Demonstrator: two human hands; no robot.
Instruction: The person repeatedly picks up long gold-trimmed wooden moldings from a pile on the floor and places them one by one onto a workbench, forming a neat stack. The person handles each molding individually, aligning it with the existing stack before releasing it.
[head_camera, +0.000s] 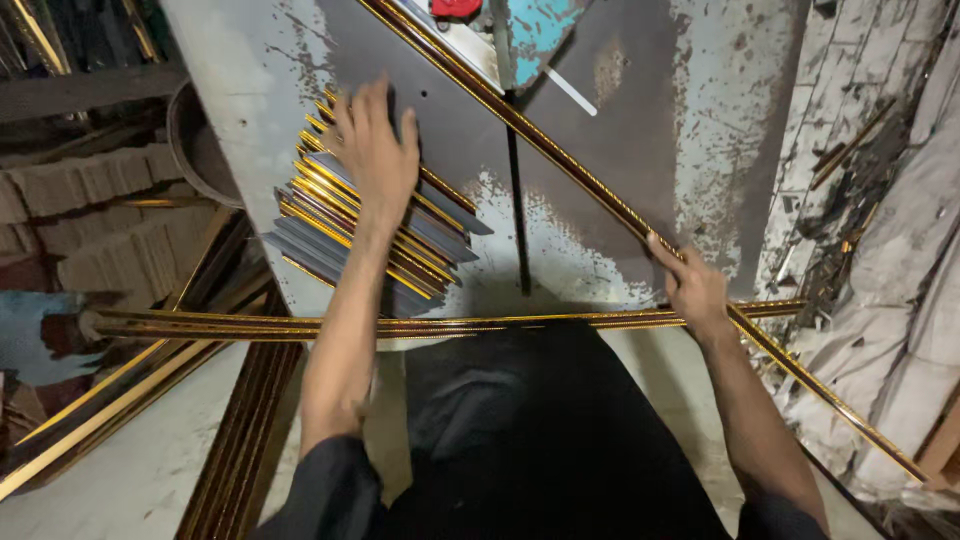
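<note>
Worn metal table (700, 120) fills the upper frame. Left hand (375, 150), open and flat, presses on a pile of cut pieces (370, 235), probably to keep them together. Right hand (695, 285), at centre right, grips a long gold-edged strip (560, 150) lying diagonally, steadying it.

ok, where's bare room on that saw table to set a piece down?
Bare metal top right of the long gold strip, up to the table's right edge. A smaller bare patch lies between the slot and that strip. Crowded left: the left hand rests on the stack of cut pieces. The right hand holds the strip.
</note>
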